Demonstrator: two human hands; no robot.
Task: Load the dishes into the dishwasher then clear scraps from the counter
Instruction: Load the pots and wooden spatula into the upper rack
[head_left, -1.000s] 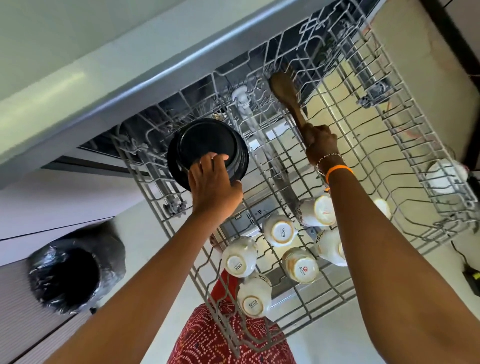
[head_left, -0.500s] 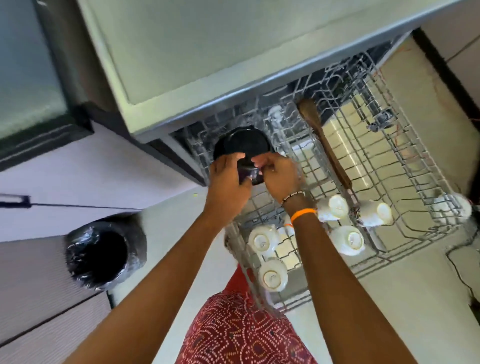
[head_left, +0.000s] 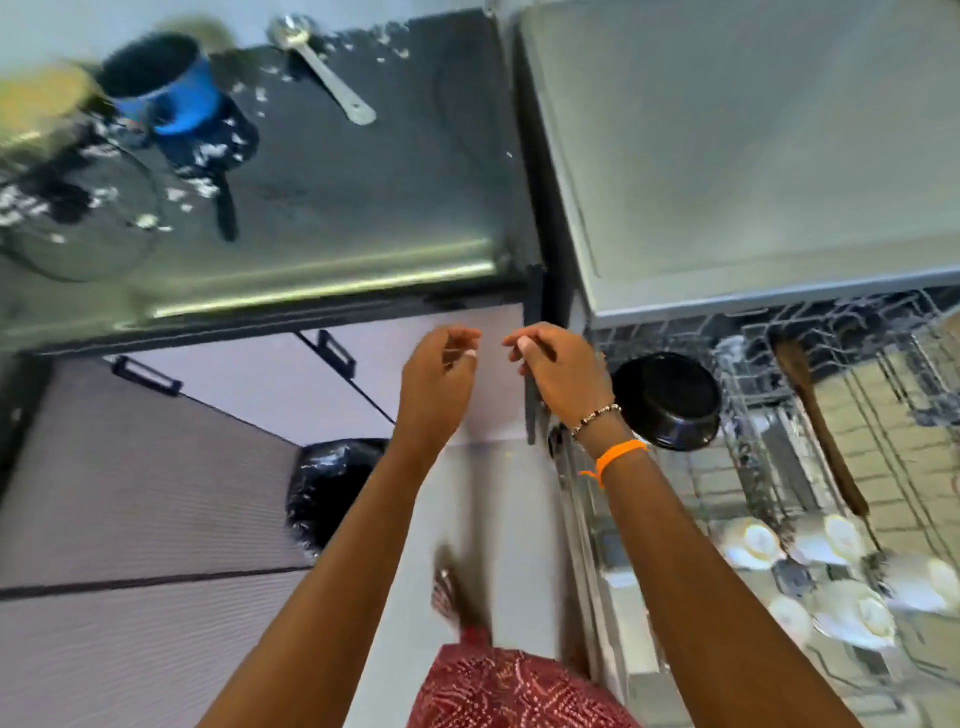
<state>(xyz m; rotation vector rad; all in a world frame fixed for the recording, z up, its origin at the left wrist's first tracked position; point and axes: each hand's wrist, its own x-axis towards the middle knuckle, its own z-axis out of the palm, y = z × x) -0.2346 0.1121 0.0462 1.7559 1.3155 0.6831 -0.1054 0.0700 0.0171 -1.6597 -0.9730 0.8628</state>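
Head view: your left hand (head_left: 436, 387) and right hand (head_left: 563, 371) hang loosely curled, holding nothing. At three o'clock, a black bowl (head_left: 670, 400) sits in the rack (head_left: 883, 364); scraps (head_left: 208, 153) dot the counter (head_left: 363, 197) at ten.

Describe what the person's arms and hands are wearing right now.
Both forearms are bare, with no sleeves or gloves. The right hand has a thin beaded bracelet and an orange thread band with a loose end at the wrist. The left hand wears nothing.

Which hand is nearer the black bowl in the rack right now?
Right. The right hand hangs empty just left of the black bowl, beside the rack edge; the left hand is farther left, over the cabinet front.
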